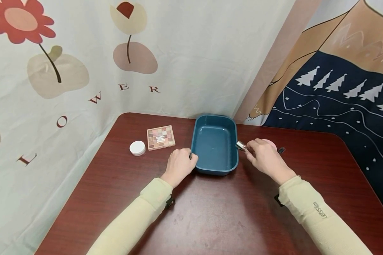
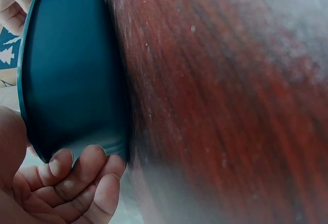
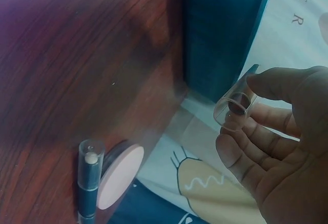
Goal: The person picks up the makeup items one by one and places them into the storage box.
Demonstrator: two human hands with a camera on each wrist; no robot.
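Observation:
A deep blue plastic bin [image 1: 214, 147] stands on the table near its back edge, its inside bare. My left hand [image 1: 180, 163] grips the near left part of its rim, with the fingers [image 2: 91, 165] curled against the outer wall. Just off the bin's right side, my right hand [image 1: 265, 157] pinches a small clear cosmetic tube [image 3: 234, 108] between thumb and fingers. Its shiny metallic end [image 1: 240, 145] points at the bin's right rim. What is inside the tube cannot be made out fully.
Left of the bin lie an eyeshadow palette [image 1: 161, 137] and a white-lidded jar [image 1: 137, 148]. Beyond my right hand are a round pink compact [image 3: 121, 177] and a dark stick with a clear cap [image 3: 88, 188]. Printed curtains [image 1: 191, 60] hang behind the table.

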